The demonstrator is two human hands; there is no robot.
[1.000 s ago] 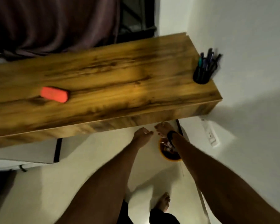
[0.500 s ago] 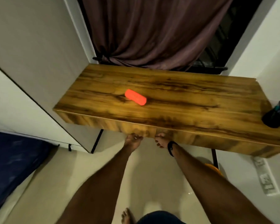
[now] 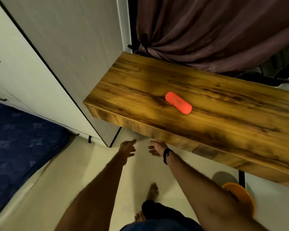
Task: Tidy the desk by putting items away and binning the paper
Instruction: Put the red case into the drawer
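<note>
An orange-red oblong case (image 3: 178,105) lies on the wooden desk (image 3: 215,124), near its left half. My left hand (image 3: 128,147) and my right hand (image 3: 157,148) are stretched out low in front of the desk's front edge, below its top, fingers spread and holding nothing. A black band circles my right wrist. An orange bin (image 3: 240,197) stands on the floor under the desk at the lower right, partly behind my right forearm. No paper is visible on the desk.
A tall white wardrobe (image 3: 60,64) stands against the desk's left end. A blue patterned mattress (image 3: 18,147) lies at the lower left. A dark curtain (image 3: 207,30) hangs behind the desk. My bare feet are on the pale floor.
The view has swung left: the pen holder and wall socket have left the frame, and the wardrobe and mattress fill the left side. Both hands have moved away from the bin and spread their fingers.
</note>
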